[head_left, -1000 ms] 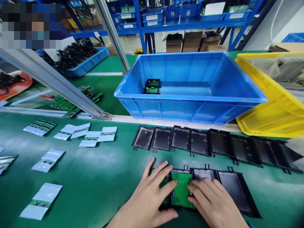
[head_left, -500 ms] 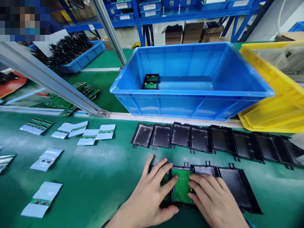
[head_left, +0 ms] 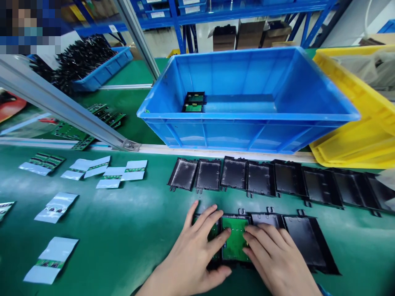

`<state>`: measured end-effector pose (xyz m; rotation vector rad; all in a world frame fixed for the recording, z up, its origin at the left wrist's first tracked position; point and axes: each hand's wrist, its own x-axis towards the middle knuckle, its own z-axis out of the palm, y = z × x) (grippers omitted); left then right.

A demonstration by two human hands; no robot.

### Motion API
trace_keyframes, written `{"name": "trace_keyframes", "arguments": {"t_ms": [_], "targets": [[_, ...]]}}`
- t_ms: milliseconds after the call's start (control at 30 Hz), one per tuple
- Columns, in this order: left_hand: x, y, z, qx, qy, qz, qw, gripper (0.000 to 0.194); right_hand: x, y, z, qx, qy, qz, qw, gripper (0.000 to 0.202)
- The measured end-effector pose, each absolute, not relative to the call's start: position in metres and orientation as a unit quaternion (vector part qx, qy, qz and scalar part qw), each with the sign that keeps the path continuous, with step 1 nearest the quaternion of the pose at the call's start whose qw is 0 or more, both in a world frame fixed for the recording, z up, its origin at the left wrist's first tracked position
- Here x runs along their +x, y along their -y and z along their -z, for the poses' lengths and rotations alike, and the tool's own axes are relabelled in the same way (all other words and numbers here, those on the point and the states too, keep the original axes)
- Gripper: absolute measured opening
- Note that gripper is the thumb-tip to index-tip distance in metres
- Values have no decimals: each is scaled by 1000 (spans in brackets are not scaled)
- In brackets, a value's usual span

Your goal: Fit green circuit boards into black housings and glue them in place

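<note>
A green circuit board [head_left: 236, 240] lies in a black plastic housing [head_left: 236, 262] in the near row on the table. My left hand [head_left: 197, 242] is open with fingers spread, its index fingertip on the board's upper left and its palm over the housing to the left. Under those fingers part of another green board [head_left: 213, 232] shows. My right hand [head_left: 271, 250] is closed at the board's right edge, fingers together and thumb below, partly hiding that edge. Two further black housings, a half-covered one [head_left: 268, 220] and a wider one [head_left: 304, 240], stand to the right.
Several black housings [head_left: 234, 173] line up farther back. Behind them stands a large blue bin [head_left: 247, 133] with boards in housings inside, beside a yellow bin [head_left: 354, 139]. Small boards with pale backing [head_left: 51, 261] lie at left. A metal post [head_left: 77, 111] slants across the left.
The view has shifted slightly, moving the bins and left-hand boards a little in the picture. Both hands stay on the same board, with the right fingers slightly farther left over it.
</note>
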<state>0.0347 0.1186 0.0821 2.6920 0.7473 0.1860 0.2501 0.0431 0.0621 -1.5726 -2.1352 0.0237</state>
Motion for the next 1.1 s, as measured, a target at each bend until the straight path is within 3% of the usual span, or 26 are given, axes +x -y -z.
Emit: {"name": "trace_keyframes", "arguments": {"t_ms": [567, 1100], "targets": [[36, -119, -82, 947, -261, -80, 170, 46, 245, -44, -59, -569, 786, 15, 242, 48], [37, -111, -69, 954, -265, -89, 107, 60, 241, -46, -62, -574, 797, 28, 188, 50]]}}
